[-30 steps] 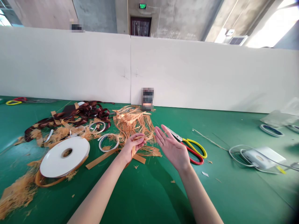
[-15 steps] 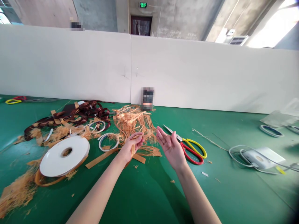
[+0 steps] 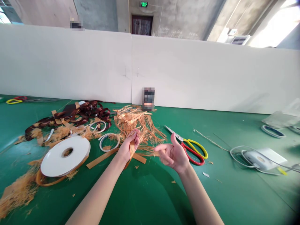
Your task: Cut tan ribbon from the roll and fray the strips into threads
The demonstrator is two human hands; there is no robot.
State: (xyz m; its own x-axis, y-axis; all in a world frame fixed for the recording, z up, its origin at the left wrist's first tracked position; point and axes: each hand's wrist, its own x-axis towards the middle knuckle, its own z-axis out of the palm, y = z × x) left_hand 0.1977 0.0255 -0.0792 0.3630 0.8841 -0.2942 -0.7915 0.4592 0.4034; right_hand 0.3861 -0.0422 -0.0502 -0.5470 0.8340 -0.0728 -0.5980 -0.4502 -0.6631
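Observation:
My left hand point(image 3: 126, 147) is closed around a tan ribbon point(image 3: 132, 150), pinching it between thumb and fingers; part of the ribbon hangs down behind the palm. To the right, my right hand point(image 3: 174, 155) is held palm up with the thumb raised and fingers apart, nothing in its grasp. Just beyond that hand lie scissors point(image 3: 194, 150) with one red and one yellow handle, blades slightly parted. A heap of frayed tan strips point(image 3: 133, 120) spreads behind my left hand. Cut ribbon pieces point(image 3: 100, 158) rest flat near my left wrist.
On the left, a large white ribbon spool point(image 3: 53, 161) lies on the green table point(image 3: 150, 193), with dark brown ribbon point(image 3: 93, 111) behind it. A white box with a cable point(image 3: 264, 159) sits at right. White panels point(image 3: 199, 72) stand along the back.
My right hand has moved slightly down, its fingers bending from a flat spread toward the left. My left hand, still gripping the ribbon, has shifted a little left.

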